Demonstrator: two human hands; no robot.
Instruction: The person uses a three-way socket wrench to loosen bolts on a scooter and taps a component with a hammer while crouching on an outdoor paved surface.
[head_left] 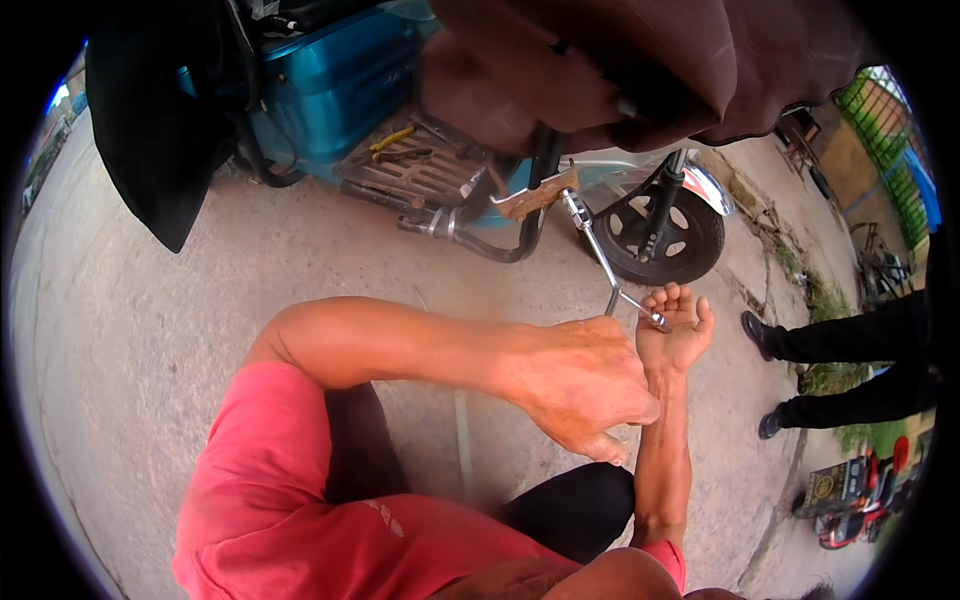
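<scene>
A chrome Y-shaped socket wrench (603, 256) reaches down from a rusty brown metal bracket (540, 196) on the frame of a light-blue electric vehicle. Its far end meets the bracket. One near arm runs behind my left hand (585, 385), which is curled with its back up and its thumb sticking out; the grip itself is hidden. Against the tip of the other arm lies my right hand (675, 335), palm up, its fingers spread and loosely bent. My left forearm crosses in from the left, in front of my right wrist.
The front wheel (655, 240) stands just beyond the wrench. A brown cover (640, 70) hangs over the vehicle's front. Yellow-handled pliers (392, 138) lie on the slatted footboard (420, 165). At the right stands a person in black trousers (850, 370); a red motorbike (865, 500) is behind.
</scene>
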